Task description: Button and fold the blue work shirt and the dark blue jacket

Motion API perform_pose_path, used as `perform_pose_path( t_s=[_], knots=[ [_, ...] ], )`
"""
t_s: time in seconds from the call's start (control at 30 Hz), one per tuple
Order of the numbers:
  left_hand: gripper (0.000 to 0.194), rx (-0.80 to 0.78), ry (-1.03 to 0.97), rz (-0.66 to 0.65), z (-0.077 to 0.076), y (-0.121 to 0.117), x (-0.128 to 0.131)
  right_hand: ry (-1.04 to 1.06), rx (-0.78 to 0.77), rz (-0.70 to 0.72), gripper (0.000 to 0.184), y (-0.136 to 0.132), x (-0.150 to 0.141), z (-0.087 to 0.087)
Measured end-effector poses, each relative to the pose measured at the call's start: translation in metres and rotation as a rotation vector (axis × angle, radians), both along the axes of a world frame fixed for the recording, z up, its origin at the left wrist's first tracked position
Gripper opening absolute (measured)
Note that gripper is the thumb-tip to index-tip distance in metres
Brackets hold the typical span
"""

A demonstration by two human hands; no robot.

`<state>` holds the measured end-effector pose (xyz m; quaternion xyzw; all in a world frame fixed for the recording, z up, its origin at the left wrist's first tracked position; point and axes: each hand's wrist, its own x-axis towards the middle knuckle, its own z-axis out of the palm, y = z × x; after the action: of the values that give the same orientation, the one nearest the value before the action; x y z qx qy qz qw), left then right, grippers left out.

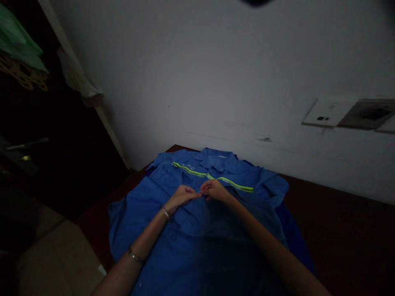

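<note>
A blue short-sleeved work shirt (pixel 188 255) lies spread face up on the dark table, its collar toward the wall. Yellow-green reflective strips cross its chest, with white lettering above the left one. Just below the strips, my left hand (pixel 182 196) pinches the shirt's front edge between thumb and fingers. Close against it, my right hand (pixel 215 190) pinches the same front opening from the other side. A tiny pale spot, perhaps a button, shows between the fingertips; it is too small to make out. Two bracelets sit on my left arm.
Darker blue cloth (pixel 296 234) shows beneath the shirt on the right. The dark red-brown table (pixel 345 230) meets a pale wall (pixel 200 82) with sockets (pixel 330 112) at right. A dark door with a handle (pixel 27 144) and hanging cloths (pixel 18 37) stands at left.
</note>
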<state>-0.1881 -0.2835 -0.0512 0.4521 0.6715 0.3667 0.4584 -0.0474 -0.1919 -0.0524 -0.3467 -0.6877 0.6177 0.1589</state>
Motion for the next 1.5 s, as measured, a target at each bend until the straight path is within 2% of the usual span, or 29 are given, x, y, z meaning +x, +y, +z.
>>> perform_pose_path(
  t_s=[0.17, 0.3, 0.57, 0.7, 0.87, 0.97, 1.13, 1.23, 1.3, 1.4, 1.5],
  knots=[
    [0.031, 0.048, 0.028, 0.092, -0.005, 0.001, 0.007, 0.014, 0.021, 0.010, 0.009, 0.001, -0.001, -0.004],
    [0.027, 0.014, 0.002, 0.131, -0.002, 0.000, 0.008, 0.009, 0.039, 0.008, 0.008, 0.000, -0.001, 0.000],
    [0.025, -0.014, -0.017, 0.040, -0.002, -0.001, 0.001, 0.016, 0.146, -0.042, 0.005, -0.009, -0.002, -0.001],
    [0.024, 0.000, -0.012, 0.014, -0.004, -0.002, -0.002, -0.034, 0.373, -0.023, 0.010, -0.014, -0.001, -0.001],
    [0.023, 0.000, -0.018, 0.021, -0.004, -0.003, -0.002, -0.058, 0.816, 0.040, 0.016, -0.018, 0.002, 0.001],
    [0.025, -0.018, -0.025, 0.019, -0.001, -0.003, -0.001, -0.067, 0.929, 0.088, 0.019, -0.017, 0.003, 0.002],
    [0.030, 0.020, -0.069, 0.015, 0.003, -0.005, -0.003, -0.080, 0.866, 0.126, 0.019, -0.017, 0.007, 0.006],
    [0.033, 0.058, -0.115, -0.046, 0.002, -0.007, -0.008, -0.103, 0.728, 0.116, 0.016, -0.020, 0.009, 0.009],
    [0.028, 0.082, -0.112, -0.079, 0.000, -0.007, -0.009, -0.118, 0.603, 0.091, 0.012, -0.020, 0.010, 0.011],
    [0.023, 0.169, -0.048, -0.085, -0.002, -0.005, -0.007, -0.101, 0.433, 0.043, 0.012, -0.019, 0.009, 0.010],
    [0.019, 0.312, 0.101, -0.088, -0.003, -0.005, 0.000, -0.077, 0.337, -0.019, 0.025, -0.017, 0.007, 0.007]
  ],
)
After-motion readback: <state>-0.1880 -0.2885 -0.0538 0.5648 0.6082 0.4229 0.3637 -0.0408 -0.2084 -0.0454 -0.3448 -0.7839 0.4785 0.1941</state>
